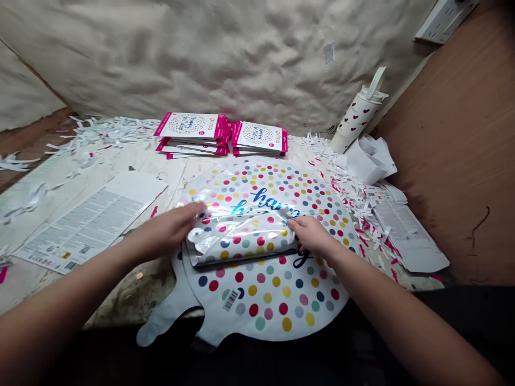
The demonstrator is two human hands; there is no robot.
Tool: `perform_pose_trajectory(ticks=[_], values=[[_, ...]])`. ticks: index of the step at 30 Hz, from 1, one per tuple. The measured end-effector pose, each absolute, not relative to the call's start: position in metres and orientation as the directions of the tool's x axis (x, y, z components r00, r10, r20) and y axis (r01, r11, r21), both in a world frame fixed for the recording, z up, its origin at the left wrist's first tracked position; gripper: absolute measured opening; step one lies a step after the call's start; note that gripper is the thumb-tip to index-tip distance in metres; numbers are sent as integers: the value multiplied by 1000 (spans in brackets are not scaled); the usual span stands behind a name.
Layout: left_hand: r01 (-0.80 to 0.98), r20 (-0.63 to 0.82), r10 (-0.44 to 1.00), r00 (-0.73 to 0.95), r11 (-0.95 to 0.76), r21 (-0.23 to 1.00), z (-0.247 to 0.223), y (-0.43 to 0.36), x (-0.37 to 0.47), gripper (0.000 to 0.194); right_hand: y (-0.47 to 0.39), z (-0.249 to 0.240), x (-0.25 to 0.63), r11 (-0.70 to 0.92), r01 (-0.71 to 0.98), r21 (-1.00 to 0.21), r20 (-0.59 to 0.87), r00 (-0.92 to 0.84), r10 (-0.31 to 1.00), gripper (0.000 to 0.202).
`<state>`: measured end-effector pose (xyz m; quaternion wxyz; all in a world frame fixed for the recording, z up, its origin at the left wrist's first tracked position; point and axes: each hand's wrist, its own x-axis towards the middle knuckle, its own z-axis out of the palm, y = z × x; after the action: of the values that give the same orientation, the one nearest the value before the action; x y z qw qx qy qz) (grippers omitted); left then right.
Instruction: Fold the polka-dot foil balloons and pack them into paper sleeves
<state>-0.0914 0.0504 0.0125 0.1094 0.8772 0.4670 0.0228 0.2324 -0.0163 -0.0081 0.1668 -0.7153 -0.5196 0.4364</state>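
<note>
A folded dotted foil balloon (245,238) lies across a flat round dotted balloon (273,300) with blue lettering and a barcode sticker. At the folded piece's left end, my left hand (173,225) is closed on its upper corner, slightly blurred. My right hand (314,234) pinches the right end between thumb and fingers. The flat balloon's pale tail (167,316) hangs over the table's front edge at the lower left.
Two stacks of pink-edged packets (193,127) (260,136) stand at the back. Printed sheets (96,220) (406,230) lie left and right. Paper shreds (108,134) are scattered about. A heart-patterned bottle (356,120) leans near the right wall, beside crumpled white paper (368,161).
</note>
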Motion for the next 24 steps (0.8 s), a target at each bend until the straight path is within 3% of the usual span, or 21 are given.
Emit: perform_pose_trajectory(ticks=[2, 4, 6, 8, 10, 12, 13, 15, 17, 20, 24], values=[[843, 211, 871, 443, -485, 232, 22, 29, -85, 44, -8, -9, 229, -436, 617, -655, -480, 105, 871, 32], [714, 380, 717, 584, -677, 179, 20, 0, -62, 45, -4, -8, 229, -444, 646, -621, -489, 124, 864, 32], [593, 260, 600, 757, -797, 114, 6, -29, -36, 48, -4, -4, 230, -428, 689, -585, -470, 142, 871, 33], [607, 85, 613, 785, -790, 90, -11, -48, -17, 58, -11, 2, 228, -404, 737, -542, -408, 189, 893, 31], [642, -38, 642, 766, -761, 91, -25, -56, -10, 68, -27, 7, 219, -252, 840, -481, -190, 180, 965, 34], [646, -82, 641, 763, -756, 106, -31, -56, -12, 71, -47, 6, 204, 125, 931, -342, 117, -90, 989, 39], [640, -83, 635, 768, -760, 112, -32, -54, -14, 72, -56, 2, 196, 346, 910, -227, 225, -296, 928, 40], [629, -76, 625, 777, -768, 118, -31, -52, -20, 72, -69, -9, 185, 608, 793, -33, 267, -579, 771, 40], [627, -72, 623, 779, -770, 120, -29, -50, -23, 71, -71, -20, 184, 623, 778, 81, 218, -623, 751, 40], [629, -82, 624, 777, -767, 124, -25, -49, -21, 70, -65, -25, 198, 514, 837, 188, 224, -546, 807, 36], [690, -97, 683, 724, -719, 87, -13, -46, -5, 65, -81, -3, 205, 577, 791, 203, 446, -599, 665, 23]])
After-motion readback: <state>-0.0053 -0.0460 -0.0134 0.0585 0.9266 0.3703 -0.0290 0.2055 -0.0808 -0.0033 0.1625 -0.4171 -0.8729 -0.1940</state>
